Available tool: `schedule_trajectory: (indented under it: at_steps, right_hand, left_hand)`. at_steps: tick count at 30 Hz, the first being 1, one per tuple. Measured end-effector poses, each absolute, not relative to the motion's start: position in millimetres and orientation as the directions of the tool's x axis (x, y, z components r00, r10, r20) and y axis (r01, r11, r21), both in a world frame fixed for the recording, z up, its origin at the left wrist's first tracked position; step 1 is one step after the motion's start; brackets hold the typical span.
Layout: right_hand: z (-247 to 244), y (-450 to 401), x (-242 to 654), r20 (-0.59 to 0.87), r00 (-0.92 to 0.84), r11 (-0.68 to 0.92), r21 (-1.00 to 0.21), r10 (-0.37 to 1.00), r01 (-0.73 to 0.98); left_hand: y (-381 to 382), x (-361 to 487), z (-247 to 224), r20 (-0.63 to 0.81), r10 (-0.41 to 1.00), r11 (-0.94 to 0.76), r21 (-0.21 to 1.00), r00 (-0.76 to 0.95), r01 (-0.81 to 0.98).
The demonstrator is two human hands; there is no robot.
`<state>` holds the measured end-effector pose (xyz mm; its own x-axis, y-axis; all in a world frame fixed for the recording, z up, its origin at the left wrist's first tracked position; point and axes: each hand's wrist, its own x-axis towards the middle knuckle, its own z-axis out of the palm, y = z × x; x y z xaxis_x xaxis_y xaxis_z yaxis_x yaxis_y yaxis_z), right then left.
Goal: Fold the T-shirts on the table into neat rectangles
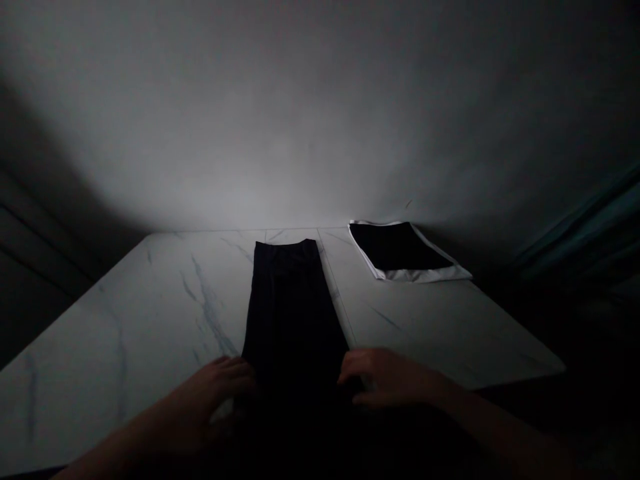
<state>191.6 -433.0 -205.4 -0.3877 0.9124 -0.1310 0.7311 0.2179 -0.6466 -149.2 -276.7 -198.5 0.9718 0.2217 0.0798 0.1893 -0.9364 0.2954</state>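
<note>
A long dark cloth [293, 300], which looks like a folded garment, lies lengthwise on the marbled white table [150, 320]. Its near part fades into darkness at the bottom. My left hand [223, 390] is at the cloth's left edge, fingers curled, pinching or touching the fabric. At the right edge, my right hand [383, 377] has its fingers and thumb closed on the dark fabric. Dim light hides the exact fingertip contact of my left hand.
Folded black cloth [400, 247] lies on white cloth [415, 275] at the table's back right. A pale wall [270, 133] rises behind the table. Bluish-green fabric [585, 220] shows at the far right. The table's right corner is rounded.
</note>
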Motion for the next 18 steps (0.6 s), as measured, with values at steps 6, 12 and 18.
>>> schedule_trajectory:
  at_steps: [6, 12, 18]
  right_hand:
    - [-184, -260, 240, -0.056, -0.049, 0.022, -0.405, 0.997, 0.914]
    - [-205, -122, 270, 0.152, 0.091, -0.042, -0.300, 0.984, 0.953]
    - [-232, -69, 295, 0.061, -0.060, 0.077, -0.350, 0.996, 0.934]
  left_hand:
    - [-141, -33, -175, 0.036, 0.524, -0.793, 0.383, 0.851, 0.473]
    - [-53, 72, -197, -0.007, 0.849, -0.492, 0.351, 0.528, 0.797]
    - [-44, 90, -226, -0.091, 0.857, -0.421, 0.446, 0.508, 0.790]
